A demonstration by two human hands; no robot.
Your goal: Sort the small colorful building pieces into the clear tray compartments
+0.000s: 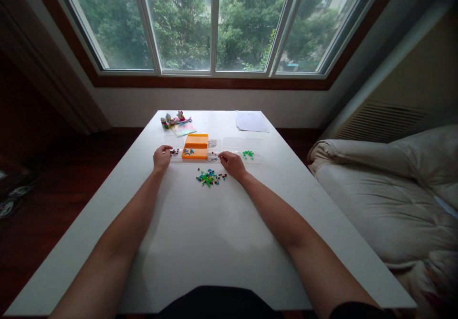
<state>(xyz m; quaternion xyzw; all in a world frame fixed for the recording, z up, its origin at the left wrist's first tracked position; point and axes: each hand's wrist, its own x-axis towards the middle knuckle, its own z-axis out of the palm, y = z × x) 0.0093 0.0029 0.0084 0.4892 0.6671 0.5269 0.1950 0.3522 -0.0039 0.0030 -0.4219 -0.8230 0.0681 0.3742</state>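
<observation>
My left hand (162, 157) is closed, its fingertips pressed together beside a few dark brown small pieces (174, 152) in a clear box at the left. Whatever it may hold is too small to make out. My right hand (232, 163) is closed too, fingers curled in over a clear tray (212, 157) with a few small red and dark bits. What lies between those fingers is hidden. Between the hands stands an open orange box (196, 141) with several blue pieces (189, 152) in its near half. Closer to me lies a loose pile of small green, blue, yellow and dark pieces (210, 177).
Bright green pieces (248, 154) lie in a clear box (263, 151) at the right. Small colourful figures (175, 120) and a patterned card (185, 128) are at the back left, white paper sheets (251, 121) at the back right. A padded sofa (358, 199) stands right of the white table (222, 242).
</observation>
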